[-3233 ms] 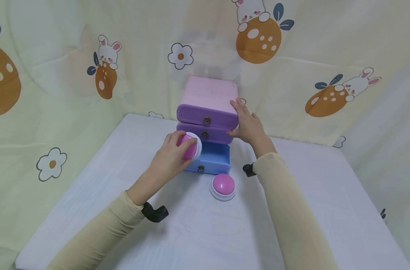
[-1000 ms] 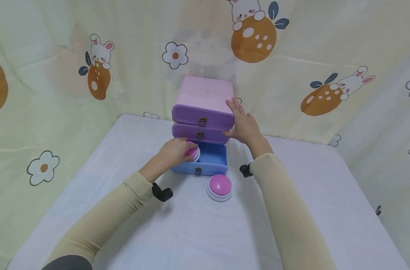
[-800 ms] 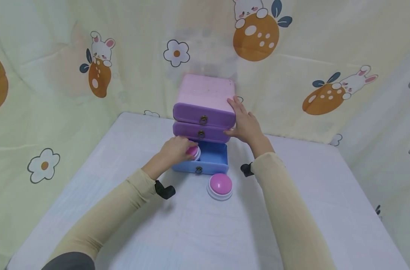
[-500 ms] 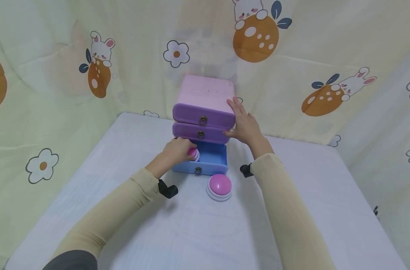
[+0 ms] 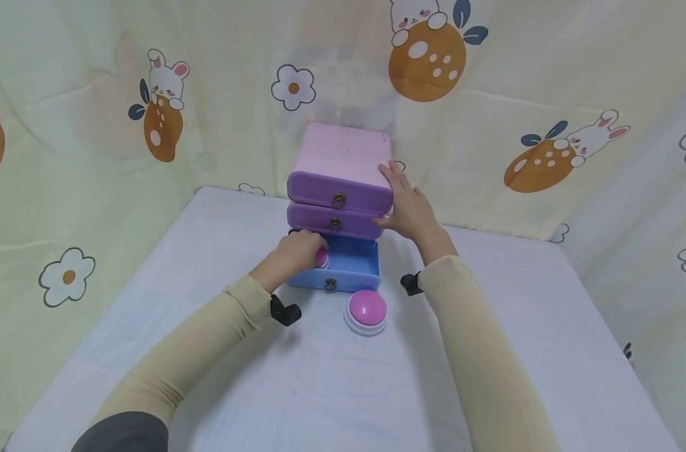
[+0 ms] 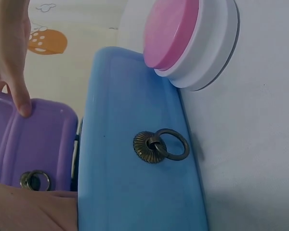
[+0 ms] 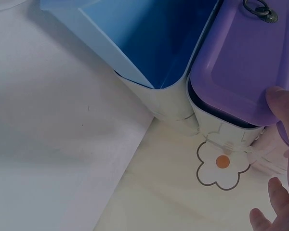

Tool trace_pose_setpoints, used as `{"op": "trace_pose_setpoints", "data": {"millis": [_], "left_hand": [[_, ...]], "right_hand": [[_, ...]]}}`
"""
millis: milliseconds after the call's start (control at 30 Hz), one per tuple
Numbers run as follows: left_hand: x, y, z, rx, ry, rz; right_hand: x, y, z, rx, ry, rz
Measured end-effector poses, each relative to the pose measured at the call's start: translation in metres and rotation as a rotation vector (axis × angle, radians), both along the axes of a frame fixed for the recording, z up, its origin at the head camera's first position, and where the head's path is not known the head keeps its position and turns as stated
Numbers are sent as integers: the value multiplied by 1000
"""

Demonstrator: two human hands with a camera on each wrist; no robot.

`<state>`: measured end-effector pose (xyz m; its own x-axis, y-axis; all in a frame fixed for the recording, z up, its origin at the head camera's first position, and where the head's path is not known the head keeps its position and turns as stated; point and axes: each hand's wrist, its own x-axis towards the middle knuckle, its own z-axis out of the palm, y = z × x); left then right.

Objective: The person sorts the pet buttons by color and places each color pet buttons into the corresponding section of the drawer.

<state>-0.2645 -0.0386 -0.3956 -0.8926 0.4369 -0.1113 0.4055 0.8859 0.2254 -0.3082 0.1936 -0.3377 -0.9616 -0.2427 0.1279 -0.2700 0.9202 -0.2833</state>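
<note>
A small chest of drawers (image 5: 347,149) has a pink top, two purple drawers pushed in and a blue bottom drawer (image 5: 351,282) pulled out. At that drawer's left end, my left hand (image 5: 299,251) holds a pink push button (image 5: 322,257) with a white base, mostly hidden behind the fingers. My right hand (image 5: 413,213) presses the chest's right side with extended fingers; its thumb (image 7: 282,103) lies on the front of a purple drawer (image 7: 245,67). A second pink push button (image 5: 368,308) sits on the table before the blue drawer, dome up.
A brass ring handle (image 6: 154,146) sticks out from the blue drawer front. The white-covered table (image 5: 320,389) reaches a printed curtain (image 5: 235,125) close behind the chest. Dark wrist devices (image 5: 286,312) hang below both cuffs.
My left hand has brought its push button from in front of the chest down into the blue drawer, then shifted it slightly left. The right hand keeps its place on the chest.
</note>
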Motion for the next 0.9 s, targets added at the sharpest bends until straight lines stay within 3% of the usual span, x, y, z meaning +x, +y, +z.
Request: {"op": "trace_pose_setpoints", "data": {"millis": [700, 833, 900], "left_hand": [[-3, 0, 6, -55, -83, -40], [-2, 1, 7, -60, -68, -43], [-1, 0, 6, -70, -18, -40]], "right_hand": [[2, 0, 1, -16, -12, 0], [0, 0, 0, -14, -12, -3], [0, 0, 1, -18, -16, -3]]}}
